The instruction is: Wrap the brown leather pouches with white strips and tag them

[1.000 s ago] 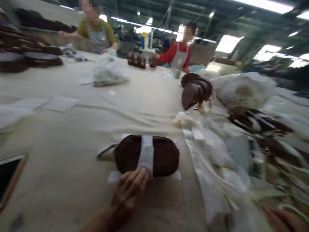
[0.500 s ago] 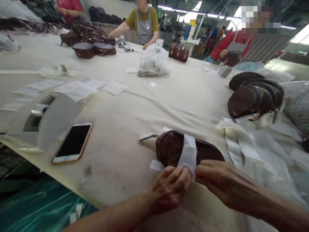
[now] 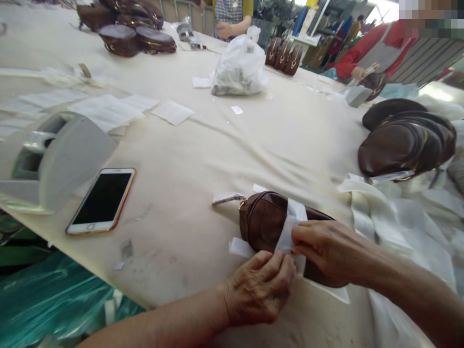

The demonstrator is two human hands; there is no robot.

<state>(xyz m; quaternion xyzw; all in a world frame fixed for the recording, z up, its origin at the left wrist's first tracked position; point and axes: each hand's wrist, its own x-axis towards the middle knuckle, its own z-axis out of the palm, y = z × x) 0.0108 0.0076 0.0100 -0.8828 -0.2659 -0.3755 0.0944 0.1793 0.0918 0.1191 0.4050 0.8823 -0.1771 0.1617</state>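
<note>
A small brown leather pouch [image 3: 263, 220] lies on the cream table cover [image 3: 203, 159] near the front edge. A white strip [image 3: 290, 224] runs across its middle. My left hand [image 3: 259, 290] sits at the pouch's near side, fingers curled and pinching the strip's lower end. My right hand [image 3: 328, 249] lies over the pouch's right half, fingertips pressed together on the same strip. A wrapped zip pull [image 3: 226, 198] sticks out to the left of the pouch.
A phone [image 3: 101, 200] lies face up at the left by a grey tape dispenser [image 3: 54, 159]. Stacked brown bags [image 3: 406, 140] sit right, over white wrapping sheets [image 3: 398, 217]. A plastic bag [image 3: 241, 70], paper slips and more bags lie farther back. Two other people work at the far side.
My right hand came in from the lower right and now rests on the pouch, gripping the strip. The view swung left and down, bringing the phone and dispenser into sight.
</note>
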